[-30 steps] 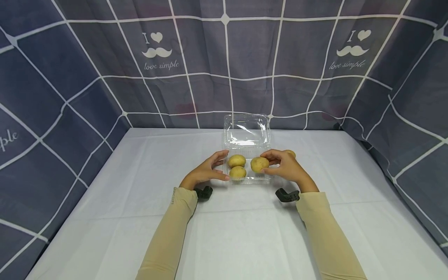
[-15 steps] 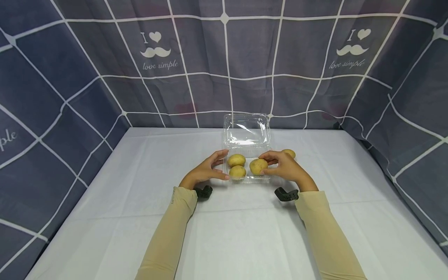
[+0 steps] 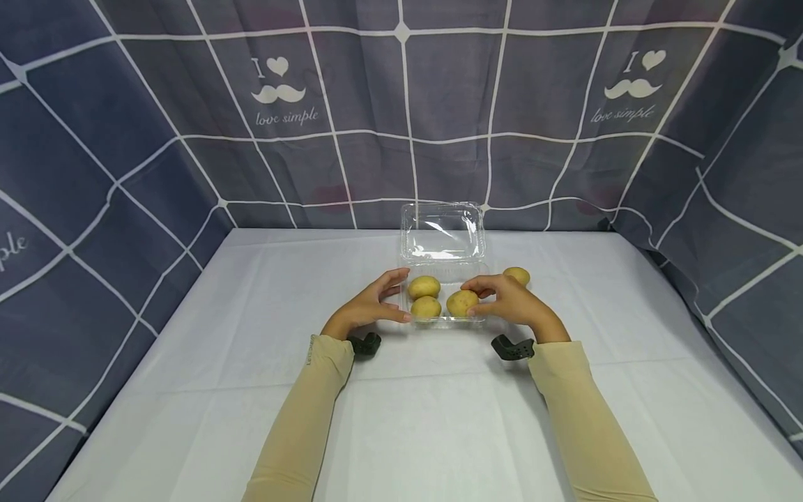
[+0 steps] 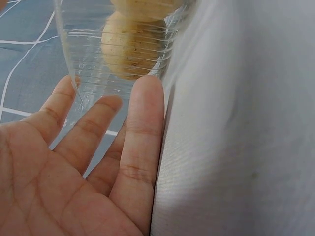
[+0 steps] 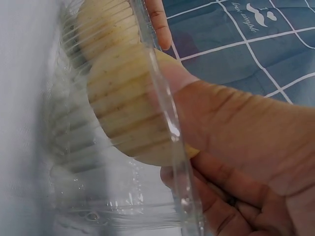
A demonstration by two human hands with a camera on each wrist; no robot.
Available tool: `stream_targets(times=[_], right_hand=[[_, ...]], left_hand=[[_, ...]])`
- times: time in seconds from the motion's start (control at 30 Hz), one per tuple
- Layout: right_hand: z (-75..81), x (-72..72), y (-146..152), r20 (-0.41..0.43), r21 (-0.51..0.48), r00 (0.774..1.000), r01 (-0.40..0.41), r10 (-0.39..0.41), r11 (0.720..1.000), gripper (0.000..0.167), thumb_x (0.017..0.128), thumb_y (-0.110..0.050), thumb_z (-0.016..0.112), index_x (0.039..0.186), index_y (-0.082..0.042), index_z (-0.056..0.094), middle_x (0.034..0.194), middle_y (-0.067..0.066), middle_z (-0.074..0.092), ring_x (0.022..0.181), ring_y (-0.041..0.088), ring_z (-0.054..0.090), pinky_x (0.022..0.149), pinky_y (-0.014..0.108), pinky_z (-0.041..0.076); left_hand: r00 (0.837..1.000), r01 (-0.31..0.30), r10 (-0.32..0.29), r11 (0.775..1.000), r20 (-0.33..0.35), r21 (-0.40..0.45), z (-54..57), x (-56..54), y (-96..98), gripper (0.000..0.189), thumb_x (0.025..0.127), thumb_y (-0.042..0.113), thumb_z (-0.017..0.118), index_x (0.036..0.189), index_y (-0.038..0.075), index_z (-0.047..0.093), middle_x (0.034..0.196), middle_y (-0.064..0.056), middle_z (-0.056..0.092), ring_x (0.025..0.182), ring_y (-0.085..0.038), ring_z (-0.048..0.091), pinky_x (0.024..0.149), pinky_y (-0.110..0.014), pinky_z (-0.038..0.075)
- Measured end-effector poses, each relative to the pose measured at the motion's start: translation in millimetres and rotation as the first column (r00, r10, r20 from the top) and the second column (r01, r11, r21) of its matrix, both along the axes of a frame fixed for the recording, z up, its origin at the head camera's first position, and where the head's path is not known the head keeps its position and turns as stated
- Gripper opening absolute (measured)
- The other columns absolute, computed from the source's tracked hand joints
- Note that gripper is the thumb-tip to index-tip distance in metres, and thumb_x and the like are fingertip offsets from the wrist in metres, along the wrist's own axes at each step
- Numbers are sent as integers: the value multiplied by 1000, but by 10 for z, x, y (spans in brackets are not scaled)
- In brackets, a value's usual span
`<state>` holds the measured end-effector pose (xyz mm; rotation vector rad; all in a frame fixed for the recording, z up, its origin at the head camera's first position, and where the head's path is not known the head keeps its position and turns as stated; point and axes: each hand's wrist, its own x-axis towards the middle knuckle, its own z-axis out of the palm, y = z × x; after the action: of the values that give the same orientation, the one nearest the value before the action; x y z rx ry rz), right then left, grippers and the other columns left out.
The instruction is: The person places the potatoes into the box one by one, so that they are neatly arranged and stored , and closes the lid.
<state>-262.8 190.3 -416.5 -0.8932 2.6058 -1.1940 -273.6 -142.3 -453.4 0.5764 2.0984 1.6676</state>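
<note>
The held potato point(image 3: 462, 303) sits within the right half of a clear plastic clamshell container point(image 3: 443, 269), pinched between the thumb and fingers of the right hand point(image 3: 513, 301). Left of it, a rear potato point(image 3: 424, 286) and a front potato point(image 3: 426, 307) share the base; the hinged lid point(image 3: 442, 237) stands raised behind. The left hand point(image 3: 370, 304), fingers spread wide, touches the container's left wall. A loose potato point(image 3: 517, 275) lies outside, just beyond the right hand, on the white-covered surface point(image 3: 408, 432).

Clear plastic clamshell container point(image 3: 448, 270): glossy finish, ribbed walls.
Potatoes point(image 3: 424, 287): smooth, speckled skin. Tablecloth point(image 3: 426, 425): matt, creased cloth. Curtain point(image 3: 452, 90): matt, wrinkled fabric. Sleeves point(image 3: 301, 422): smooth, matt fabric.
</note>
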Motion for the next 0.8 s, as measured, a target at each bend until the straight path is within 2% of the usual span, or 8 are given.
stream_targets(times=[0.13, 0.37, 0.8], right_hand=[[16, 7, -2, 3, 19, 1000, -5, 5, 1000, 42, 92, -4, 84, 130, 9, 71, 125, 19, 75, 108, 32, 67, 103, 57, 54], [-10, -2, -5, -1, 20, 1000, 11, -11, 1000, 29, 96, -2, 79, 124, 5, 76, 117, 15, 76, 110, 35, 67, 102, 57, 53], [16, 3, 19, -17, 4, 999, 28, -28, 1000, 30, 93, -3, 83, 120, 8, 75, 115, 19, 77, 108, 38, 68, 102, 60, 54]], left_hand=[[1000, 2, -2, 1000, -1, -3, -1, -2, 4, 103, 88, 4, 85, 172, 10, 25, 178, -12, 24, 162, -39, 26, 124, -54, 41], [1000, -5, 5, 1000, -2, -12, 5, 3, 0, 103, 88, 0, 84, 172, 10, 26, 178, -11, 25, 162, -38, 27, 124, -54, 41], [1000, 6, -6, 1000, 3, 10, -17, -10, -9, 102, 88, 2, 84, 171, 9, 26, 178, -11, 24, 162, -38, 25, 125, -54, 40]])
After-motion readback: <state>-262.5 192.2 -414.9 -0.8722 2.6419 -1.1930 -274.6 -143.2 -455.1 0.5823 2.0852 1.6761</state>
